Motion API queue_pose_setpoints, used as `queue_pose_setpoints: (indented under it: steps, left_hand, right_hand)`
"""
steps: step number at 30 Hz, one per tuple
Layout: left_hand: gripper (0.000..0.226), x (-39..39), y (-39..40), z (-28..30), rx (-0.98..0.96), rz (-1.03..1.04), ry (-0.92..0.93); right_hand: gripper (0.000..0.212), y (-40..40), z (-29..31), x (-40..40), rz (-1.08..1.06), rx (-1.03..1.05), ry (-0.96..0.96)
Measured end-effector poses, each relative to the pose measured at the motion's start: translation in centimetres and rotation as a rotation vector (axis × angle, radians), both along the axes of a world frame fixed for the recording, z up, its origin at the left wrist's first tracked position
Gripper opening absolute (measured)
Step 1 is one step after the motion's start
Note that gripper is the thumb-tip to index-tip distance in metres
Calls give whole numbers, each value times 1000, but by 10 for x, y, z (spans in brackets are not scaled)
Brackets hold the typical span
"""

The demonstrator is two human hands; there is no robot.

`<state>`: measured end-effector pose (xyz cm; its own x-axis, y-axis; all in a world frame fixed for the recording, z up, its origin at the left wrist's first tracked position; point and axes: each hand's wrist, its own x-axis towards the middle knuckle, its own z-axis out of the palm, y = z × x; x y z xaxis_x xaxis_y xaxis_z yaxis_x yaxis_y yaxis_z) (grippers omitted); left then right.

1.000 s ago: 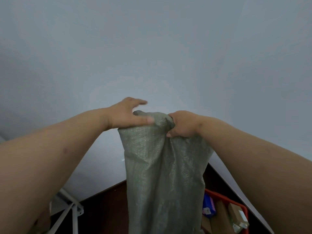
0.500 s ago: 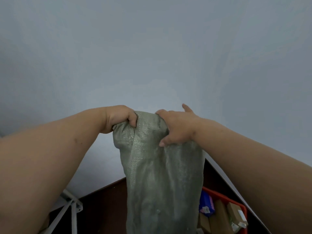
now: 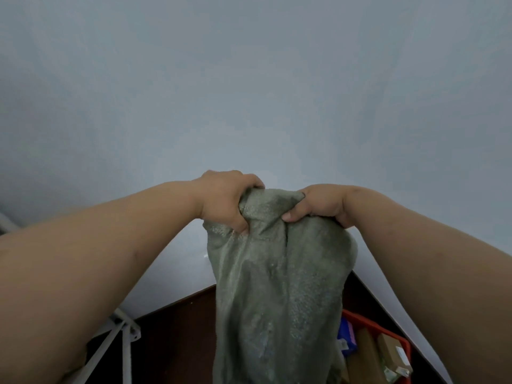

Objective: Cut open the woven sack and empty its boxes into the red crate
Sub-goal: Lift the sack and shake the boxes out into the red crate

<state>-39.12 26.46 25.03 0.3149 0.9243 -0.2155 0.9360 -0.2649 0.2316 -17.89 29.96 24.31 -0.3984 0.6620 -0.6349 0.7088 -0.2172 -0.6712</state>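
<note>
Both hands, left (image 3: pixel 224 202) and right (image 3: pixel 318 205), fingers clenched on sack (image 3: pixel 277 286) top, held high so boxes (image 3: pixel 388 353) drop below fingers into crate (image 3: pixel 368 322).

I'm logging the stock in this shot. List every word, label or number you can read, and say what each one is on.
No text can be read.
Brown box in the red crate: white label, print too small and blurred.
Blue box: pale sticker, print blurred.
White tag at the crate's near corner: unreadable.
Sack, held up by the left hand and right hand: no print showing.
</note>
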Motion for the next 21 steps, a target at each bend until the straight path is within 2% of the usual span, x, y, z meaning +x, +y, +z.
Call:
queue_pose_setpoints:
  steps: [1, 4, 5, 8, 10, 11, 13, 15, 17, 19, 21]
  left_hand:
    - [77, 0, 1, 1, -55, 53, -84]
    - [51, -7, 4, 2, -187, 255, -295]
    - [46, -11, 6, 2, -242, 329, -395]
    - [47, -24, 8, 7, -458, 483, -695]
    - [59, -30, 7, 6, -594, 482, -779]
    - [68, -32, 6, 3, -651, 477, -786]
    - [90, -32, 2, 0, -685, 475, -727]
    - [111, -31, 1, -3, -520, 455, -618]
    - [125, -30, 3, -1, -362, 423, -642]
    - [136, -30, 1, 1, -408, 338, -705]
    - [130, -30, -2, -4, -429, 288, -696]
  right_hand:
    - [35, -1, -2, -2, 43, 96, -43]
    - [70, -5, 0, -12, 206, 693, -323]
    - [82, -10, 3, -16, 237, 794, -343]
    - [126, -26, 1, -25, 473, 747, -446]
    - [133, -32, -5, -29, 520, 747, -494]
    - [126, -31, -6, -30, 498, 760, -469]
    - [96, -27, -4, -31, 430, 754, -370]
    - [67, -23, -2, -29, 369, 715, -304]
    - [51, -16, 0, -23, 272, 640, -259]
    - [36, -10, 4, -14, 124, 478, -151]
    - [25, -6, 7, -8, 15, 316, -55]
